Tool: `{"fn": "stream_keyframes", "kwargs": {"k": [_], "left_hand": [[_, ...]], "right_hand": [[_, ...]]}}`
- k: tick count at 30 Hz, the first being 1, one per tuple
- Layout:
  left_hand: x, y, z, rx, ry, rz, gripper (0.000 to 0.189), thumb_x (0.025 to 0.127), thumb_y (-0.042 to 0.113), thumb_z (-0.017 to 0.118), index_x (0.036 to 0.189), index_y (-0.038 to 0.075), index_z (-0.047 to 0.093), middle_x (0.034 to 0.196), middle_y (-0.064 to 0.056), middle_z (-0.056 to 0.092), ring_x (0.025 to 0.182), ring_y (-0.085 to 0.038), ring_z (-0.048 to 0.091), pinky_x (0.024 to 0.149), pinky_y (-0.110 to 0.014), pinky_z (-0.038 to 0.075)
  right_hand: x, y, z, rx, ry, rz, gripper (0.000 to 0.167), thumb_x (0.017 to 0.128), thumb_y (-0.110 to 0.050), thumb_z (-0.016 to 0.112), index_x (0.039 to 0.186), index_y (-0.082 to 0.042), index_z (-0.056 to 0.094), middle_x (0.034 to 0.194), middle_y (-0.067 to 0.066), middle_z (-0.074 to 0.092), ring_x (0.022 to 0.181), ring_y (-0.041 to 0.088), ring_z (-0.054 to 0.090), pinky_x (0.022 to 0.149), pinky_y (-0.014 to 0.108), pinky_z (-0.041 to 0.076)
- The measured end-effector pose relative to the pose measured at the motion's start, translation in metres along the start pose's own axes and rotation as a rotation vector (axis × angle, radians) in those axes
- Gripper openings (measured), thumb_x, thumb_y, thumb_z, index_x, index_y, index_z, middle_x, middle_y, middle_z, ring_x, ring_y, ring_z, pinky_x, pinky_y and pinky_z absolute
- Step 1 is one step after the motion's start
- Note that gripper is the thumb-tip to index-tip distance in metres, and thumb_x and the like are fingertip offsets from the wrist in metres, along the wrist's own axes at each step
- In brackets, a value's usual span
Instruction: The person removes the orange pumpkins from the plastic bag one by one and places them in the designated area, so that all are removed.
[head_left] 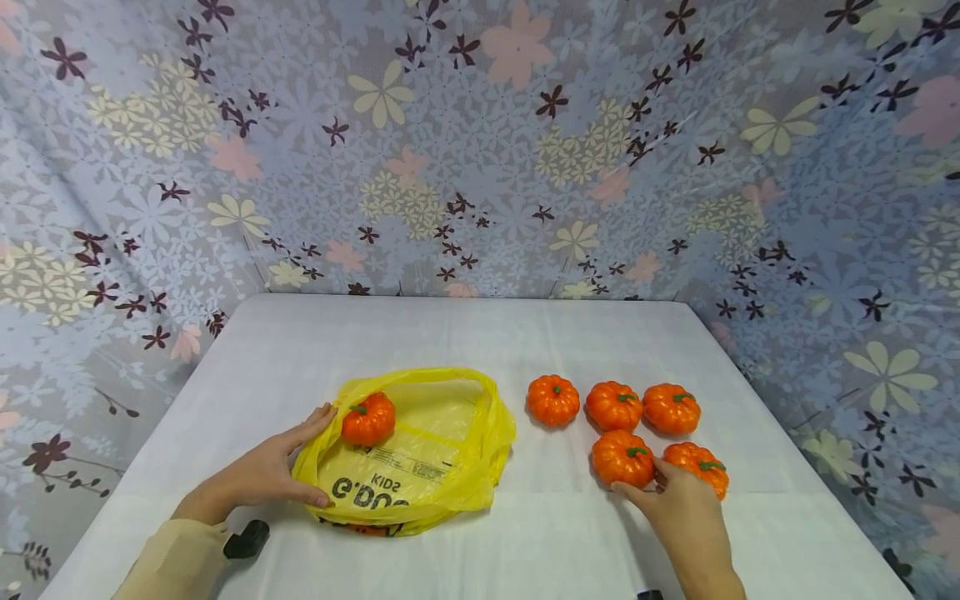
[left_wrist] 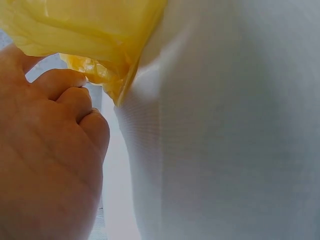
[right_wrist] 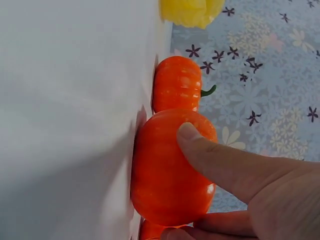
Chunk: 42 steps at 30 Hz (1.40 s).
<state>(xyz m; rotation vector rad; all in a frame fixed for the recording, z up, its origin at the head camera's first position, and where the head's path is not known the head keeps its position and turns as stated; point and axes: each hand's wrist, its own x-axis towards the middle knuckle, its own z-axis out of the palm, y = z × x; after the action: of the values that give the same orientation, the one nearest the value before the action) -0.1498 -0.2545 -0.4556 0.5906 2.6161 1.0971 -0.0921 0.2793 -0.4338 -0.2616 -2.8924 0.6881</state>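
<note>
A yellow plastic bag point(head_left: 468, 492) lies with its mouth spread wide, dark print showing inside. One small orange toy pumpkin point(head_left: 369, 419) rests in it, and a bit of orange shows at its near edge. My left hand point(head_left: 258, 467) holds the bag's left rim, thumb and fingers apart along it; in the left wrist view the hand's fingers point(left_wrist: 75, 100) are curled beside the yellow plastic. On the right, my right hand point(head_left: 686, 508) grips a toy pumpkin point(head_left: 622, 458) with a green stem. In the right wrist view its thumb presses that pumpkin's point(right_wrist: 167, 170) side.
Behind the gripped pumpkin stand three more, a left pumpkin point(head_left: 553, 400), a middle pumpkin point(head_left: 613, 406) and a right pumpkin point(head_left: 672, 408). Another pumpkin point(head_left: 697, 467) sits partly behind my right hand. A white cloth covers the table point(head_left: 375, 333); flowered fabric point(head_left: 480, 167) hangs around it.
</note>
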Motion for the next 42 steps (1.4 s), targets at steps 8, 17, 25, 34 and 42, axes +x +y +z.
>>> {"fn": "stream_keyframes", "kwargs": {"k": [8, 17, 25, 34, 42], "left_hand": [[0.000, 0.001, 0.000, 0.011, -0.005, -0.012, 0.118, 0.070, 0.046, 0.090, 0.161, 0.009, 0.023, 0.166, -0.018, 0.011, 0.149, -0.046, 0.011, 0.112, -0.071, 0.015], [-0.001, 0.001, 0.000, 0.007, -0.012, -0.026, 0.119, 0.071, 0.045, 0.090, 0.161, 0.008, 0.022, 0.166, -0.018, 0.010, 0.149, -0.047, 0.010, 0.112, -0.071, 0.015], [-0.001, 0.002, 0.000, 0.003, -0.009, -0.024, 0.118, 0.071, 0.045, 0.090, 0.161, 0.008, 0.023, 0.166, -0.018, 0.010, 0.149, -0.046, 0.010, 0.112, -0.071, 0.015], [0.000, 0.002, 0.000, -0.004, -0.008, -0.021, 0.118, 0.071, 0.044, 0.090, 0.160, 0.008, 0.023, 0.166, -0.018, 0.010, 0.149, -0.046, 0.010, 0.113, -0.070, 0.014], [0.000, 0.001, 0.001, -0.010, -0.009, -0.019, 0.119, 0.070, 0.045, 0.090, 0.161, 0.008, 0.022, 0.166, -0.018, 0.010, 0.149, -0.046, 0.010, 0.112, -0.071, 0.013]], "right_hand": [[-0.003, -0.004, -0.009, -0.022, 0.028, 0.022, 0.079, 0.072, -0.053, 0.087, 0.116, 0.010, 0.067, 0.066, 0.005, 0.049, 0.065, 0.025, 0.048, 0.061, 0.044, 0.051], [-0.002, -0.022, -0.009, 0.096, 0.202, -0.003, 0.113, 0.065, -0.043, 0.095, 0.149, 0.008, 0.039, 0.127, 0.035, 0.058, 0.111, 0.049, 0.058, 0.095, 0.063, 0.047], [0.002, -0.031, -0.010, 0.170, 0.175, 0.008, 0.127, 0.064, -0.052, 0.093, 0.157, 0.002, 0.025, 0.148, 0.029, 0.044, 0.121, 0.047, 0.052, 0.101, 0.064, 0.042], [0.008, -0.037, -0.005, 0.228, 0.186, -0.040, 0.123, 0.064, -0.055, 0.092, 0.158, -0.004, 0.030, 0.147, 0.022, 0.048, 0.131, 0.041, 0.047, 0.105, 0.060, 0.040], [0.011, -0.047, 0.003, 0.230, 0.219, -0.132, 0.116, 0.065, -0.053, 0.092, 0.153, 0.000, 0.039, 0.148, 0.023, 0.048, 0.127, 0.043, 0.051, 0.102, 0.060, 0.045]]}}
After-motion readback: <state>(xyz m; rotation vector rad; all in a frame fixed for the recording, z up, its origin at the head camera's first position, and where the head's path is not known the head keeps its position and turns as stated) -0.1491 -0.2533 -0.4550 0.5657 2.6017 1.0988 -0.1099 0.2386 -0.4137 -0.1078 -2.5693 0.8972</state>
